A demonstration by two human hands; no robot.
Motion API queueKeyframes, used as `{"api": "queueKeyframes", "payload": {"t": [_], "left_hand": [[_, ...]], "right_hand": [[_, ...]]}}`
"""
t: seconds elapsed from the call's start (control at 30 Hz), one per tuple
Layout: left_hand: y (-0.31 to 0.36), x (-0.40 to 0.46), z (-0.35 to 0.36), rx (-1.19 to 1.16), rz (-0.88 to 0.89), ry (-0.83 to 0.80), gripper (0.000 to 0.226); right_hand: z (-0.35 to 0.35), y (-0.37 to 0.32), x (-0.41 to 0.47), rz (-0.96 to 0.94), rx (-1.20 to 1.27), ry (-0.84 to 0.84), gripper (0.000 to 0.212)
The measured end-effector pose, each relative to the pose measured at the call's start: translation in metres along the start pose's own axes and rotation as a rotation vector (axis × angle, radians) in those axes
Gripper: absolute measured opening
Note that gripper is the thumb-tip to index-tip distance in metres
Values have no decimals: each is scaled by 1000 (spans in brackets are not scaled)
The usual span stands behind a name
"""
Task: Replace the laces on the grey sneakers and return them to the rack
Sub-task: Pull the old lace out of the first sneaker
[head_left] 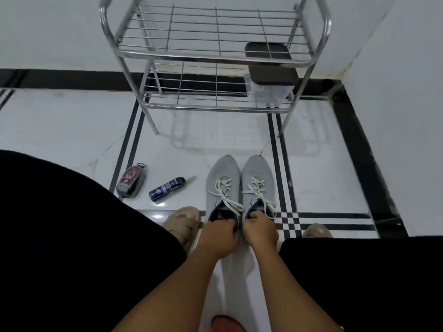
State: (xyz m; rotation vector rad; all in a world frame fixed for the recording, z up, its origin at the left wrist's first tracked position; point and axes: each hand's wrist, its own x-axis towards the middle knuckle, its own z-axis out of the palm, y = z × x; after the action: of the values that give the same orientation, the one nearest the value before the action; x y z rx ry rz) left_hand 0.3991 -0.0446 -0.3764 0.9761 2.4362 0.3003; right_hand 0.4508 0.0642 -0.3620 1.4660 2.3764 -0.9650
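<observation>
Two grey sneakers stand side by side on the white floor, toes pointing toward the rack. The left sneaker (223, 178) and the right sneaker (257, 176) both carry white laces (225, 190) threaded through their eyelets, ends lying loose. My left hand (219, 234) grips the heel of the left sneaker, fingers curled over its collar. My right hand (260, 230) grips the heel of the right sneaker the same way. The metal shoe rack (215, 57) stands ahead, its wire shelves bare except at the right end.
A clear box with a dark lid (271, 79) sits on the rack's lower shelf at right. A shoe polish sponge case (130, 180) and a dark spray bottle (166, 188) lie on the floor to the left. My beige-shod feet (183, 222) flank the sneakers.
</observation>
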Motion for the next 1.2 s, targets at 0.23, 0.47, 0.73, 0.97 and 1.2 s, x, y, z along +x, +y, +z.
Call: {"api": "queueKeyframes", "payload": {"t": [0.23,0.47,0.73,0.97,1.2], "left_hand": [[-22,27,-25,-410,-438,269,23],[-40,35,-3,-398,-358,265,8],[-40,29,3,-278,-352,266,12],[-39,23,10,-360,-364,216,13],[-38,42,-5,-716,-457,72,10]], "right_hand": [[3,-33,23,-354,11,-31,16],[26,-28,33,-440,-186,-27,7],[-63,-86,52,-126,830,-244,16],[-65,-77,76,-92,383,-143,22],[18,-24,32,-74,305,-419,14]]}}
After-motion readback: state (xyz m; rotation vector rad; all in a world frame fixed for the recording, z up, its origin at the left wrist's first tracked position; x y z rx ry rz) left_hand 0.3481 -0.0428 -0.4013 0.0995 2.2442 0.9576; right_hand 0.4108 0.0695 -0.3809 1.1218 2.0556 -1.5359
